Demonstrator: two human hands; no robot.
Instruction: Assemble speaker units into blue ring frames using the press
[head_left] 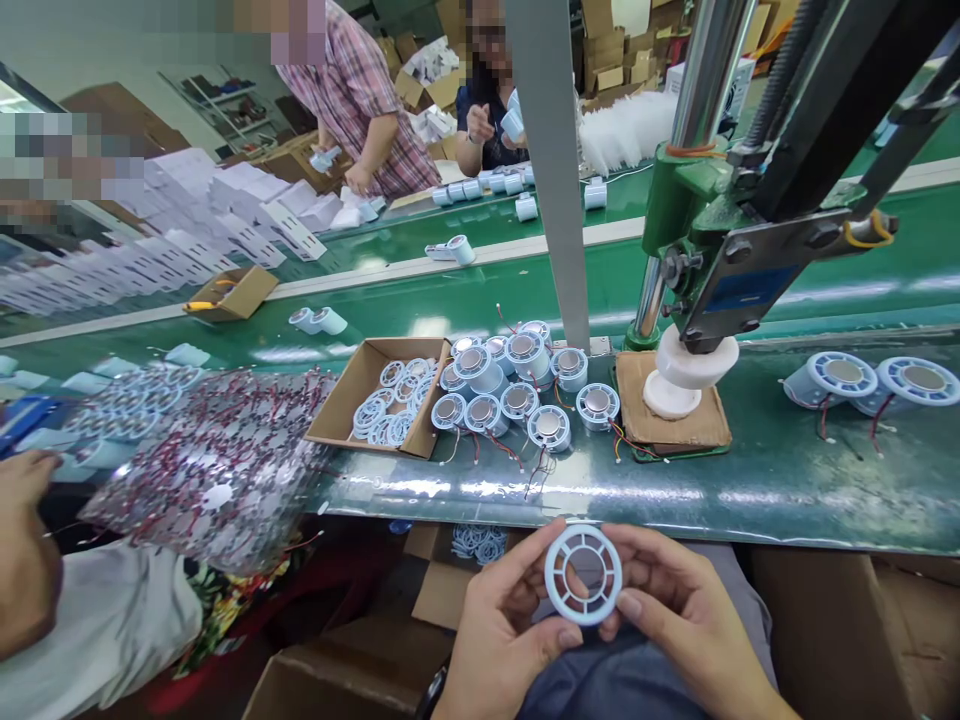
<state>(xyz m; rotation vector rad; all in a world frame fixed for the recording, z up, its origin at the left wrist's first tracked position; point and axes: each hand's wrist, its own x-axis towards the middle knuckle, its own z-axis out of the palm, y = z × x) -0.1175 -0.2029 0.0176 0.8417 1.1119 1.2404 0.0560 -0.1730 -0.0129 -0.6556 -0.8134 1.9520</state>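
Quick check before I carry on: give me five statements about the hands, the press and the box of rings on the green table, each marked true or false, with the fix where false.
1. The left hand and right hand both hold a light-blue plastic ring with spokes. True.
2. An upper white round plastic block is above a brown cardboard pad. True.
3. The held ring lies on that pad. False: it is in both hands, at the near side of the green table.
4. The open brown cardboard box on the table contains light-blue rings. True.
5. That box stands to the right of the pad. False: it stands to the pad's left.
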